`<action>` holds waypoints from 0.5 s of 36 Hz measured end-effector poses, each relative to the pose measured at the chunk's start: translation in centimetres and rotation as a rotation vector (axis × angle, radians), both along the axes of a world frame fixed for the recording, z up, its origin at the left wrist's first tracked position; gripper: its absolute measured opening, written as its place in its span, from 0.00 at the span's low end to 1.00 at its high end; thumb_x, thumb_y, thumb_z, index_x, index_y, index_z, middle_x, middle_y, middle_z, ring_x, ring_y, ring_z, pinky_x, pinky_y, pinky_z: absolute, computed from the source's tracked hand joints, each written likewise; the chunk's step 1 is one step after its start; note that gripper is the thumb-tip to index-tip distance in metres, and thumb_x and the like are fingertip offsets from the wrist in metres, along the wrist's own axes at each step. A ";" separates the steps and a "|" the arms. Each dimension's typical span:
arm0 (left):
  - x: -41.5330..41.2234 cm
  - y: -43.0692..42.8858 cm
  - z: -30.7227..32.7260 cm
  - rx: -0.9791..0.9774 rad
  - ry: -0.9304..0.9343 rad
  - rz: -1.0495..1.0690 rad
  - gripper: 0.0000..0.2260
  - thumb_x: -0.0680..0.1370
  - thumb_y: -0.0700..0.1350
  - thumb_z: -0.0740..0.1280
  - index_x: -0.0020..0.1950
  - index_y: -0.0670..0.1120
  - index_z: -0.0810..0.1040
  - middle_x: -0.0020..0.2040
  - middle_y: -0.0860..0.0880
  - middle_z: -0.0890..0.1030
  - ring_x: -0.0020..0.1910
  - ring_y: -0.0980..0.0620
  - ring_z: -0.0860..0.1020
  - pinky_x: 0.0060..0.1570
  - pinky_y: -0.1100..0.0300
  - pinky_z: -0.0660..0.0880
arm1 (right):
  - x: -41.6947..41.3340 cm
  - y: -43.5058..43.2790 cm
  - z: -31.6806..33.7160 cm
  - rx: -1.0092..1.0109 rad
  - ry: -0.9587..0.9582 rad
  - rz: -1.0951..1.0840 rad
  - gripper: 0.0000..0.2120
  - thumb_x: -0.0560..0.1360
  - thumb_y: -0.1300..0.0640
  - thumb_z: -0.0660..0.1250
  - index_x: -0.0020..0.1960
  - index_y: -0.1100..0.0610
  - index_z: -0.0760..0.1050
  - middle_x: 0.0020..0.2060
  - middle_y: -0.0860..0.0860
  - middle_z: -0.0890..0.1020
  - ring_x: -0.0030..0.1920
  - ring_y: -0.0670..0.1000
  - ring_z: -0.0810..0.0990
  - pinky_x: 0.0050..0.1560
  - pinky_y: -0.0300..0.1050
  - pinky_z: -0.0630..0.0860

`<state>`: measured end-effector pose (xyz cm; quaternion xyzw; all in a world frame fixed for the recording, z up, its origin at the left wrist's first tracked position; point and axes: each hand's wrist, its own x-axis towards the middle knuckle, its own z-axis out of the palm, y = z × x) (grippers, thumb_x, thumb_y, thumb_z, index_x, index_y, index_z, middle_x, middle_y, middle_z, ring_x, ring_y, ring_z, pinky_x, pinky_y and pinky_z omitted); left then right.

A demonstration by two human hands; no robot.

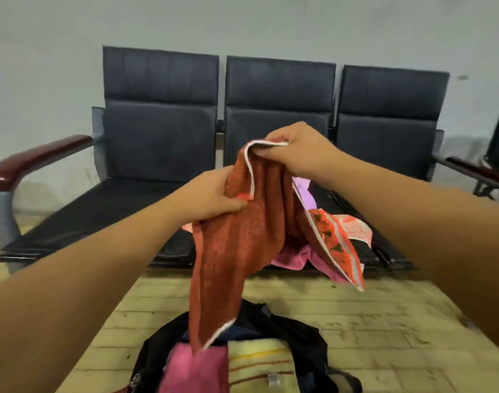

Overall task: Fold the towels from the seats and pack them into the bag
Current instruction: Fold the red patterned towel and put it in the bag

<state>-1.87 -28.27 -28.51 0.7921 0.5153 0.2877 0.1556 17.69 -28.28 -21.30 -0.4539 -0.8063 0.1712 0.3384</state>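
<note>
Head view: a person's two bare arms are reaching forward toward a row of dark seats [279, 89] that is standing against a pale wall [242, 21].
Left armrest [30, 163]: it is showing dark red at the row's left end.
Left seat [101, 211]: its black cushion is catching a dull shine.
Left hand [214, 194]: its fingers and thumb are curling round a bunched fold of the red towel [237, 251] and gripping it in front of the middle seat.
Red towel: it is being held in the air between both hands, with one long end hanging down and brushing the pink towel [197, 370] in the bag.
Bag [299, 336]: dark and lying open on the tiled floor [370, 321] below the hands, it is holding the folded pink towel with a folded yellow striped towel [259, 361] just to its right.
Right hand [296, 150]: higher than the left, it is pinching the red towel's white-edged top corner between thumb and fingers.
Patterned end [336, 245]: an orange band with dark shapes and a pale border is dangling at the right of the red towel.
Loose towels [293, 259]: pink, purple and pale patterned cloth is lying unfolded on the seats behind the red towel.
</note>
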 end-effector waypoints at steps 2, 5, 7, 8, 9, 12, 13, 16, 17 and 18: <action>-0.1 -0.3 -0.3 0.023 0.028 0.089 0.05 0.72 0.41 0.71 0.47 0.46 0.80 0.43 0.48 0.83 0.44 0.50 0.81 0.47 0.54 0.77 | 1.0 -1.5 1.2 -0.043 0.134 -0.056 0.13 0.77 0.50 0.71 0.39 0.58 0.78 0.32 0.57 0.72 0.32 0.51 0.70 0.33 0.44 0.65; -1.0 -1.2 -1.0 -0.110 -0.308 0.080 0.06 0.76 0.36 0.70 0.49 0.46 0.83 0.43 0.49 0.83 0.42 0.54 0.80 0.47 0.59 0.76 | 2.7 -3.3 3.1 -0.133 0.337 -0.159 0.10 0.78 0.50 0.69 0.44 0.56 0.78 0.37 0.58 0.77 0.36 0.55 0.76 0.38 0.51 0.76; -0.9 -2.2 -0.9 -0.258 -0.653 -0.027 0.07 0.78 0.35 0.67 0.52 0.44 0.82 0.43 0.49 0.85 0.42 0.54 0.82 0.46 0.60 0.79 | 4.0 -4.5 3.9 -0.146 0.276 -0.267 0.12 0.79 0.48 0.68 0.45 0.57 0.77 0.37 0.57 0.78 0.35 0.54 0.78 0.39 0.48 0.79; -0.8 -2.6 -0.7 -0.323 -0.792 -0.065 0.07 0.79 0.35 0.65 0.53 0.43 0.81 0.42 0.48 0.85 0.40 0.53 0.83 0.43 0.60 0.80 | 4.5 -4.8 4.0 -0.138 0.180 -0.317 0.13 0.79 0.48 0.68 0.44 0.58 0.76 0.36 0.57 0.77 0.33 0.54 0.77 0.36 0.46 0.78; -0.4 -3.1 -0.2 -0.362 -0.882 -0.093 0.07 0.80 0.35 0.64 0.54 0.42 0.80 0.41 0.46 0.85 0.39 0.52 0.83 0.40 0.60 0.80 | 5.0 -5.2 3.9 -0.127 0.070 -0.355 0.14 0.79 0.48 0.67 0.44 0.59 0.76 0.35 0.57 0.76 0.32 0.54 0.76 0.33 0.44 0.75; 1.1 -4.4 2.1 -0.390 -0.935 -0.143 0.07 0.81 0.38 0.62 0.51 0.43 0.80 0.39 0.46 0.84 0.36 0.51 0.82 0.37 0.61 0.80 | 5.8 -6.2 3.0 -0.078 -0.147 -0.329 0.15 0.77 0.50 0.70 0.45 0.64 0.78 0.32 0.57 0.76 0.31 0.54 0.75 0.29 0.42 0.72; 1.7 -4.9 3.0 -0.393 -0.906 -0.164 0.07 0.81 0.38 0.62 0.51 0.43 0.80 0.40 0.46 0.85 0.37 0.52 0.83 0.38 0.61 0.80 | 5.7 -6.4 2.5 -0.064 -0.160 -0.286 0.14 0.77 0.53 0.71 0.49 0.65 0.79 0.32 0.56 0.77 0.28 0.54 0.75 0.25 0.41 0.71; 3.2 -5.8 5.2 -0.391 -0.735 -0.160 0.07 0.80 0.42 0.66 0.52 0.42 0.82 0.45 0.42 0.86 0.43 0.47 0.84 0.45 0.56 0.81 | 4.6 -7.4 1.2 -0.194 -0.062 -0.078 0.24 0.77 0.60 0.72 0.70 0.55 0.70 0.33 0.61 0.80 0.25 0.55 0.76 0.23 0.41 0.72; 3.5 -6.1 5.8 -0.382 -0.686 -0.143 0.08 0.79 0.43 0.67 0.53 0.42 0.83 0.48 0.40 0.85 0.46 0.44 0.84 0.50 0.53 0.81 | 4.1 -7.7 0.9 -0.259 -0.009 0.008 0.27 0.77 0.61 0.72 0.72 0.52 0.68 0.36 0.62 0.81 0.26 0.55 0.79 0.24 0.42 0.75; 3.8 -6.2 6.2 -0.371 -0.643 -0.129 0.09 0.78 0.44 0.68 0.54 0.41 0.84 0.50 0.39 0.85 0.48 0.42 0.84 0.54 0.49 0.80 | 3.7 -7.9 0.6 -0.297 0.028 0.078 0.27 0.76 0.62 0.72 0.72 0.51 0.68 0.40 0.63 0.83 0.28 0.55 0.81 0.26 0.44 0.77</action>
